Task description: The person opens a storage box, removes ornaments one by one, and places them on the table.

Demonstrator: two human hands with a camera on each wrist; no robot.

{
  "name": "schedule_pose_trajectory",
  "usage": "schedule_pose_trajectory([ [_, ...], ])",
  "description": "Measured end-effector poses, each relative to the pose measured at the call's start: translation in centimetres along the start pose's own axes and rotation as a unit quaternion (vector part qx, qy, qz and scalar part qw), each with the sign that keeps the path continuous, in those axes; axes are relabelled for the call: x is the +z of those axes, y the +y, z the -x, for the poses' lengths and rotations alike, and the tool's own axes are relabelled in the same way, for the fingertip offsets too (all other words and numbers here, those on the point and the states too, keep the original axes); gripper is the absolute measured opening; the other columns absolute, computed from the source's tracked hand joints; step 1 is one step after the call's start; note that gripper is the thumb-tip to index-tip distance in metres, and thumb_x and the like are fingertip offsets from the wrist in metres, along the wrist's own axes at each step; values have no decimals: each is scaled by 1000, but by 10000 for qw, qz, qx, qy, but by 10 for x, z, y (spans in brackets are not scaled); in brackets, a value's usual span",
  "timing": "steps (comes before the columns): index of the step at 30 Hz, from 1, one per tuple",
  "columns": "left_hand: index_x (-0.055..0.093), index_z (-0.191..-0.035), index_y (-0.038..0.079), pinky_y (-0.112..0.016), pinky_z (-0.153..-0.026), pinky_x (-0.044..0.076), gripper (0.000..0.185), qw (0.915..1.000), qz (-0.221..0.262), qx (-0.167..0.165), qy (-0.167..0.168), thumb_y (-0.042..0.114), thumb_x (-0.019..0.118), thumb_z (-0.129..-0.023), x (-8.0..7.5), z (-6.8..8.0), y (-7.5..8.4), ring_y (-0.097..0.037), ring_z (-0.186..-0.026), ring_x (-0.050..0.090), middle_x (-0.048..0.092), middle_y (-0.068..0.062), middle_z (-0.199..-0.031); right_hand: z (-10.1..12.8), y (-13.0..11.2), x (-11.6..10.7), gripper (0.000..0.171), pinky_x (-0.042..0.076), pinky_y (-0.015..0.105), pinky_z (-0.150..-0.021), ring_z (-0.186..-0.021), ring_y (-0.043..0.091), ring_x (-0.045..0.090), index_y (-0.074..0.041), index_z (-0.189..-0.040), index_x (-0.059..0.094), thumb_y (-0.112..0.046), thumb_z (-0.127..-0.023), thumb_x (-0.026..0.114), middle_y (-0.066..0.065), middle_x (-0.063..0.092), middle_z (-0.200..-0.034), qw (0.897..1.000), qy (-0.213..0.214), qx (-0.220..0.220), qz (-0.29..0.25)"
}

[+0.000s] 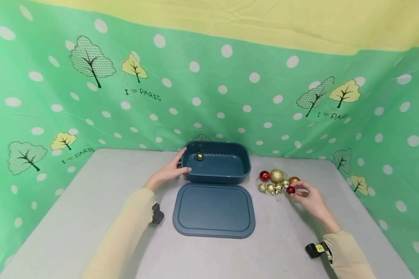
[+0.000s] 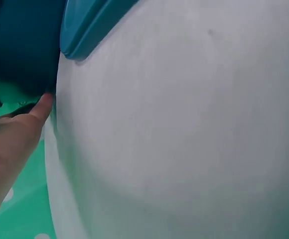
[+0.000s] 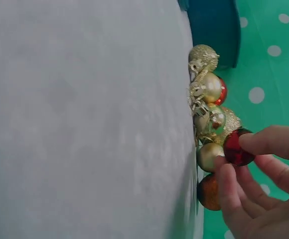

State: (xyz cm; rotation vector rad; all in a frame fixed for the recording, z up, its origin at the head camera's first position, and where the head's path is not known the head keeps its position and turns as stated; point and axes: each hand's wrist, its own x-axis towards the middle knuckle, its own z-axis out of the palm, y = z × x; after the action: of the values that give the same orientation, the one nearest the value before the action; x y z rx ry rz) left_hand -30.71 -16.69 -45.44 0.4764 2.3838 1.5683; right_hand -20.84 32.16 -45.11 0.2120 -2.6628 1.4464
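Observation:
My left hand (image 1: 169, 171) holds the left end of a dark blue plastic box (image 1: 246, 176), its thumb at the front and fingers along the side. Inside the box, near the left, lies one shiny gold Christmas ball (image 1: 199, 156). Over on the right, my right hand (image 1: 310, 197) pinches a small dark red Christmas ball (image 3: 238, 148) between thumb and fingertips. Close beside it are several gold balls (image 1: 270, 188), a larger glittery gold ball (image 1: 276, 175), a bright red ball (image 1: 264, 175) and an orange-brown ball (image 3: 209, 192).
The blue lid (image 1: 214, 211) lies flat on the grey table (image 1: 265, 252), just in front of the box. A green dotted cloth (image 1: 209, 108) with printed trees hangs behind the table and along its sides.

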Motion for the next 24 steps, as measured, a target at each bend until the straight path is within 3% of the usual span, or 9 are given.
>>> schedule_pose_trajectory([
  [7,1,-157,21,-58,-111,15,92,9999,66,31,132,29,65,-92,3,-2,1,-42,-143,7,-5,-12,-161,0,0,4,29,54,24,-68,-92,42,63,11,-109,57,8,-82,67,29,59,-105,9982,-84,417,430],
  [13,0,-157,23,-61,-110,14,96,9999,-150,-51,56,33,68,-90,5,-4,1,-40,-143,5,-4,-11,-161,-4,-1,4,28,54,39,-74,-97,45,60,7,-107,58,-1,-83,70,25,61,-105,9937,-310,527,940],
  [17,-1,-157,23,-62,-110,12,100,9999,-171,-14,-9,33,71,-88,5,-5,0,-37,-144,0,-4,-10,-161,-6,-3,4,28,53,47,-76,-99,46,58,6,-106,58,-3,-83,70,26,60,-106,9922,-405,577,1024],
  [24,-5,-156,20,-64,-109,12,103,9998,-197,7,16,27,71,-88,3,-4,5,-41,-143,2,-8,-14,-160,-8,-4,0,31,52,49,-78,-99,47,57,10,-109,56,-3,-84,70,28,59,-107,9931,-472,552,922],
])
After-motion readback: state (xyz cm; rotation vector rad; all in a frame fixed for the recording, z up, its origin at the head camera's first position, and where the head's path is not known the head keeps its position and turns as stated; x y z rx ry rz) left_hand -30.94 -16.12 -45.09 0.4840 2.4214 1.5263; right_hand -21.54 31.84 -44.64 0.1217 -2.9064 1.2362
